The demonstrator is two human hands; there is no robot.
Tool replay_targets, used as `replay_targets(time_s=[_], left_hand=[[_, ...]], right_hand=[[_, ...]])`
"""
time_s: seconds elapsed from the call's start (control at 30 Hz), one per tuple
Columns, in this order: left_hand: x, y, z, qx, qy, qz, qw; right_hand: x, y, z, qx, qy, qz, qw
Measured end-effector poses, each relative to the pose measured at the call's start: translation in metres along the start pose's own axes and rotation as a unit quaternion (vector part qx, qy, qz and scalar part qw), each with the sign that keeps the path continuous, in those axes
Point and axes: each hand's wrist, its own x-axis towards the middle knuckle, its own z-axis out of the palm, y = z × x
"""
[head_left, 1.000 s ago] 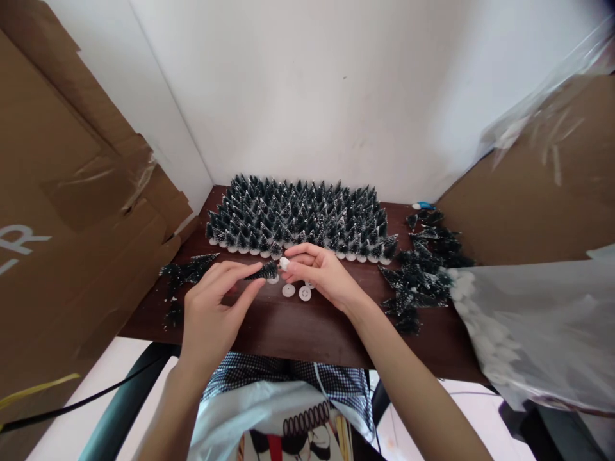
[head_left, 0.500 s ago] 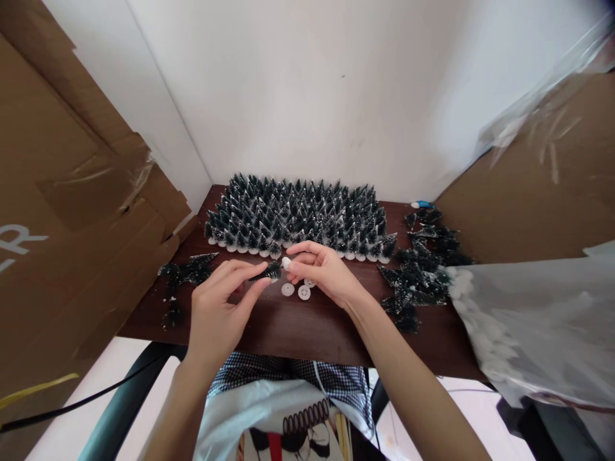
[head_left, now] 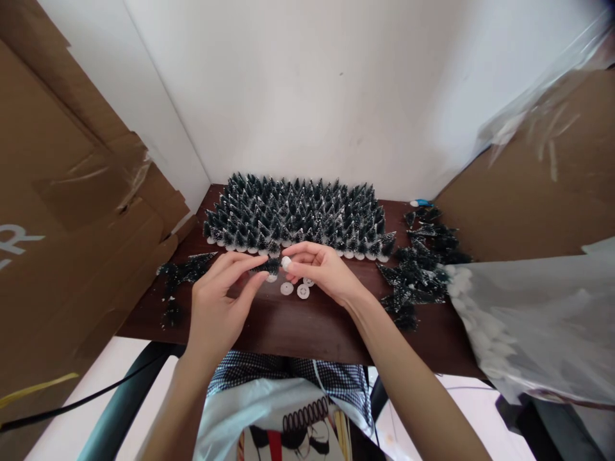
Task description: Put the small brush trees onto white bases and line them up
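Note:
Between the thumb and fingers of my left hand (head_left: 223, 285) lies a small dark green bottle-brush tree (head_left: 270, 267), tilted on its side with its lower end to the right. My right hand (head_left: 319, 269) pinches a round white base (head_left: 286, 263) close to that end; whether the two touch I cannot tell. Below my right fingers, several white discs lie on the table, among them a slotted disc (head_left: 303, 292) and a plainer disc (head_left: 287, 289). Behind both hands stand dense rows of miniature trees (head_left: 298, 214) on white bases.
Loose trees lie in a pile (head_left: 418, 275) on the right and a smaller pile (head_left: 185, 270) on the left. A plastic bag (head_left: 494, 320) of white bases hangs over the right side of the brown table (head_left: 307, 333). Cardboard boxes (head_left: 86, 192) flank both sides, with a wall behind.
Both hands stay almost in place. The left fingers have shifted slightly on the tree, and the white base in the right hand has turned a little, showing more of its face.

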Motion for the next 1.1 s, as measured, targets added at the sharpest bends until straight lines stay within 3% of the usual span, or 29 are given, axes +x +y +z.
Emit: replay_targets(time_s=[0.23,0.37,0.8,1.1], left_hand=[[0.001,0.000,0.002,-0.009,0.011,-0.043,0.999],[0.002,-0.001,0.007,-0.063,0.013,-0.059,0.996],[0.004,-0.013,0.012,-0.059,-0.079,-0.058,0.993],[0.004,-0.013,0.011,-0.020,-0.119,-0.030,0.992]], right_hand=[[0.001,0.004,0.003,-0.001,-0.011,-0.009,1.000],[0.004,0.010,0.005,-0.075,0.012,-0.048,0.996],[0.005,0.013,0.005,-0.148,0.042,-0.084,0.985],[0.002,0.014,0.005,-0.182,0.022,-0.101,0.978]])
